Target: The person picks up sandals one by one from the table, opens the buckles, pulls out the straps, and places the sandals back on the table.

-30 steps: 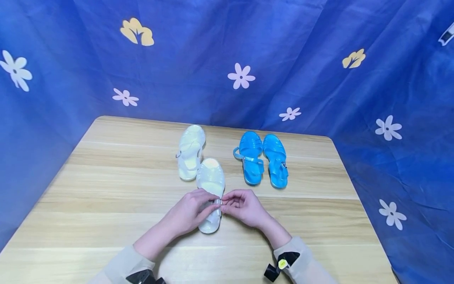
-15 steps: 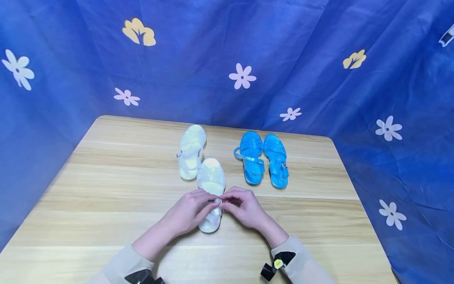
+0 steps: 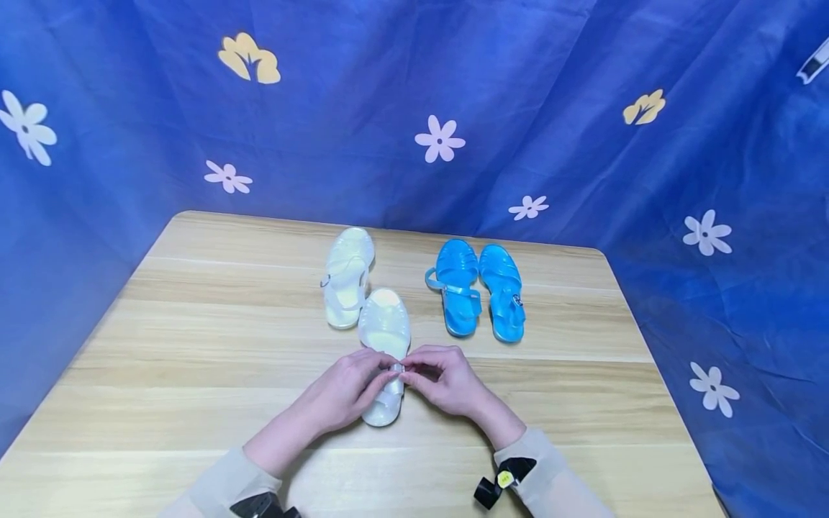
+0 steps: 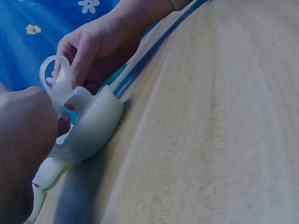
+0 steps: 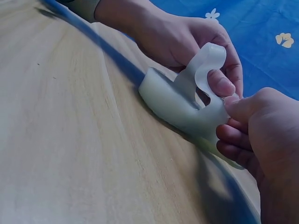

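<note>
Now, the right hand sits slightly closer to the left hand than a second ago. Both pinch the strap of the near white sandal, on the table; strap work appears unfinished.

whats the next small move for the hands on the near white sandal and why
Probably the right hand should gently draw the strap snug while the left hand steadies it: both hands pinch at its side, and it bows up in a loop above the near white sandal.
</note>
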The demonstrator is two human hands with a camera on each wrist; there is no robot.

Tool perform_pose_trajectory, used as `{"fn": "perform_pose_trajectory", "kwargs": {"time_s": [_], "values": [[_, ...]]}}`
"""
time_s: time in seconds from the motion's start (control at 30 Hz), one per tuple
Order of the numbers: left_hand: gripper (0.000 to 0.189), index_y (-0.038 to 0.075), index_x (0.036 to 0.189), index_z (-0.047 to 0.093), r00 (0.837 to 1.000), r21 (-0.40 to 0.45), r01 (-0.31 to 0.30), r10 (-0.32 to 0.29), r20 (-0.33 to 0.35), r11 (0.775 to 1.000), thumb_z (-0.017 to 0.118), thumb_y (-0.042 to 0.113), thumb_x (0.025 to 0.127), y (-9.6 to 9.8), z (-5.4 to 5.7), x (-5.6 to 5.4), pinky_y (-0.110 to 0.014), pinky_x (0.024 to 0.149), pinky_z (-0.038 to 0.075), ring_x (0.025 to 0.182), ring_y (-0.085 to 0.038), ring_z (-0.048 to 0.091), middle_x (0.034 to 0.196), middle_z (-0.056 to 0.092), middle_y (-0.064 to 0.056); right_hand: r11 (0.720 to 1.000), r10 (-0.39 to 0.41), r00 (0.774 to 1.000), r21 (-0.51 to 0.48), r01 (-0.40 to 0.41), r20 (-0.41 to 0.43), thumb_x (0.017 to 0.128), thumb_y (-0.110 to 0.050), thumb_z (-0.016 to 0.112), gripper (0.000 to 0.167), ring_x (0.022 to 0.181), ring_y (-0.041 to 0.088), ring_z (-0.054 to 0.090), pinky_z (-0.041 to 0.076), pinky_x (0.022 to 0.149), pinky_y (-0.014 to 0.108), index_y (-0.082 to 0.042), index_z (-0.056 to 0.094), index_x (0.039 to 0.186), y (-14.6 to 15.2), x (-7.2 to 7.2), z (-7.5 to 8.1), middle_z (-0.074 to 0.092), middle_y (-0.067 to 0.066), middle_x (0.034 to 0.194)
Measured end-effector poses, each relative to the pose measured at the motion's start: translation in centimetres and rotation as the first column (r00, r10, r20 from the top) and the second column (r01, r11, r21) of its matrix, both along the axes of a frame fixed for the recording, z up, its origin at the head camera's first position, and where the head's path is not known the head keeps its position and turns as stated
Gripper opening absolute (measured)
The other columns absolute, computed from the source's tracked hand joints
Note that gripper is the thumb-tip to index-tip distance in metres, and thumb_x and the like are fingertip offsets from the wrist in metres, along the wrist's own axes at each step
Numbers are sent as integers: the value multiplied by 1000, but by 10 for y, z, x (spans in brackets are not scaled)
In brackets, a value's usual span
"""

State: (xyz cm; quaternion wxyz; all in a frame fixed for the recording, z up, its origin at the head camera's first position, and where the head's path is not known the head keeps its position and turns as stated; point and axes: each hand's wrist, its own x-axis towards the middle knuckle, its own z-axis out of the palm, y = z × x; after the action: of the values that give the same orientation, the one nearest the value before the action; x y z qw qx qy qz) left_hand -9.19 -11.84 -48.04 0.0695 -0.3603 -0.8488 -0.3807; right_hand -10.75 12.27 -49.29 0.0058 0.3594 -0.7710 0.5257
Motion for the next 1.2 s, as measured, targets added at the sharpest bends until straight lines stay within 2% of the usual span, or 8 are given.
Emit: {"fn": "perform_pose_trajectory", "kwargs": {"time_s": [0.2,0.37,0.5,0.6,0.67,0.73,0.87,1.2], "values": [[10,9,112,73,1000,-6,2,-2,22,1000,67,14,105,0,0,0,-37,88,60,101,-13,70,105,74,2,1000,12,999,-3,-12,-44,97,-9,78,15,93,10,72,62,83,33,-6,80,112,0,-2,-2,77,0,103],[18,7,112,74,997,-121,7,-17,-81,993,73,20,101,-1,17,-6,-37,88,60,100,-15,69,105,73,-1,1000,27,997,-15,-28,-66,98,-8,76,17,91,10,70,63,78,36,-5,79,115,-1,-2,-3,76,3,101],[19,7,108,77,964,-235,58,-116,-238,970,76,21,97,-2,33,-14,-37,90,57,97,-17,66,101,72,0,1000,31,994,-1,-31,-101,99,-8,75,17,89,8,67,62,75,34,-5,78,116,-2,-2,-3,75,3,100],[17,7,102,80,937,-319,83,-183,-298,944,77,23,97,0,42,-18,-37,85,56,89,-18,64,92,72,1,999,29,992,18,-27,-123,99,-8,76,17,90,7,67,62,74,32,-5,78,115,-3,-2,-2,75,0,101],[18,9,99,80,943,-353,86,-190,-272,932,79,26,97,1,47,-19,-37,81,55,84,-17,64,88,71,2,999,26,992,28,-22,-126,99,-8,77,17,90,6,67,62,75,32,-6,78,115,-3,-1,-1,74,-2,102],[19,10,96,79,961,-371,82,-172,-215,925,81,28,96,3,51,-20,-37,79,56,82,-16,64,85,71,3,999,22,992,31,-18,-124,98,-7,77,16,91,6,67,62,76,32,-6,79,114,-3,-1,0,74,-3,102],[14,12,93,79,985,-363,75,-126,-117,929,84,24,94,5,52,-21,-37,78,57,81,-15,66,83,71,5,999,19,994,39,-15,-104,99,-8,77,15,92,6,68,63,78,33,-7,79,113,-3,0,1,75,-2,103],[10,12,100,79,995,-203,83,-94,-44,976,79,22,98,-3,28,-19,-32,80,59,87,-10,68,92,73,6,1000,28,993,0,-28,-114,97,-6,78,15,94,8,70,62,81,31,-7,80,112,-1,-4,-6,76,-1,104]]}}
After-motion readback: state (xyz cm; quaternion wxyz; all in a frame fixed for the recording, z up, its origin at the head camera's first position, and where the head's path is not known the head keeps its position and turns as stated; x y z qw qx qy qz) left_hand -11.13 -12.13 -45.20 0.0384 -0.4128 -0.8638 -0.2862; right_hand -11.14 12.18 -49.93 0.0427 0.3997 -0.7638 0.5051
